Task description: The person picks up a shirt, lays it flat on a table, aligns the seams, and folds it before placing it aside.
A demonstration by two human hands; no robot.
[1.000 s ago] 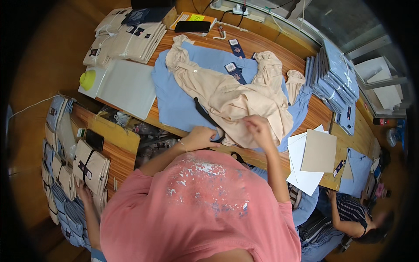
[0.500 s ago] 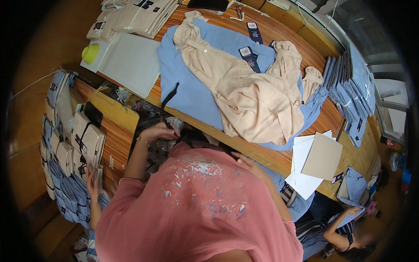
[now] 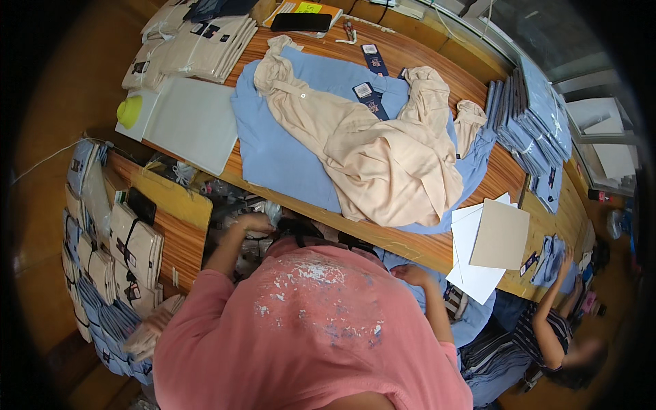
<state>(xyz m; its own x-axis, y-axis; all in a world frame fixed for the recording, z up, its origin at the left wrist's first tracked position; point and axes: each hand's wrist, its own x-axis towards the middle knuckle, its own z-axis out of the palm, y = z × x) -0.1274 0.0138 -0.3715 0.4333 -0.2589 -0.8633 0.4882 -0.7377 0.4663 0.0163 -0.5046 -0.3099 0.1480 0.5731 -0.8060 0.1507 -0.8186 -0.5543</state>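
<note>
My left hand (image 3: 254, 223) is at the left of my waist, below the table's front edge. Its back is turned up and the fingertips are blurred, so its grip does not show. Something black, like a strap (image 3: 301, 236), lies at my waist beside it. My right hand (image 3: 410, 275) is at my right side, close to blue cloth (image 3: 478, 314); its fingers are curled under and mostly hidden. A crumpled beige shirt (image 3: 383, 154) lies on a spread blue garment (image 3: 287, 160) on the table, with dark blue tags (image 3: 370, 100) on top. Neither hand touches these.
Folded blue shirts (image 3: 533, 130) are stacked at the right, beige ones (image 3: 212, 48) at the back left. White sheets and a brown card (image 3: 500, 236) overhang the front right edge. Another person's hand (image 3: 158, 320) is among folded garments at left; a second person (image 3: 547, 335) is at lower right.
My left hand has moved slightly left and down; the black strip that hung over the blue garment no longer shows there. My right hand has shifted right and away from my waist.
</note>
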